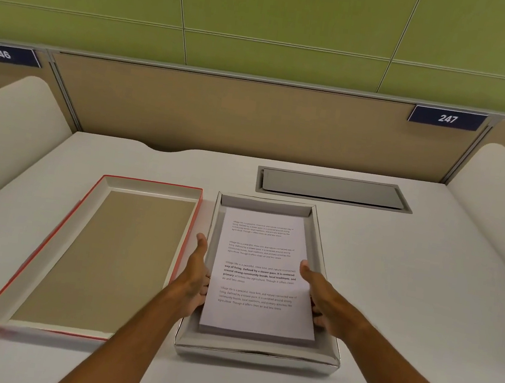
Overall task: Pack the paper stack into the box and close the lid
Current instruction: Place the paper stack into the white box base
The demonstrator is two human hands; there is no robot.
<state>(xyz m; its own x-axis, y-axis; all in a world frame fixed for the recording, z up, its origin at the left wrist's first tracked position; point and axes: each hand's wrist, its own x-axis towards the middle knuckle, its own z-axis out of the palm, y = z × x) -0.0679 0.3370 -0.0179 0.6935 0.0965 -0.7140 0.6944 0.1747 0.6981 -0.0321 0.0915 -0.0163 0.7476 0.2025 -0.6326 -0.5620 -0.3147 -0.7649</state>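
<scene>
White desk (405, 305) carries everything, w/ a beige partition behind and a grey cable hatch (334, 189) set in the top at the back right. Lid (103, 255), red-edged, lies upside down on the left, just beside the box and well clear of the work. Box (252, 349), silver-grey, sits centre, open side up. Paper stack (260, 284) is over the box interior, printed side up; far edge looks down near the back wall, near edge appears a bit raised above the floor, so prob. not fully seated yet. Left hand (197, 280) is on the stack's left long edge, thumb up along the side, fingers curled underneath; right hand (322, 295) mirrors it on the right edge, thumb on top, fingers under. Both are part-closed around the sheets, not clenched. To do this step well, imo: keep the stack square to the walls, lower the near end evenly w/ both sides together so sheets don't fan or slide. Gap btw stack and side walls looks narrow, so fingers under the edges could get pinched; slip them out sideways as the stack settles, then pat the top flat. Check no corner rides up on a wall, else the lid won't seat. Lid comes after, flipped over and aligned.
</scene>
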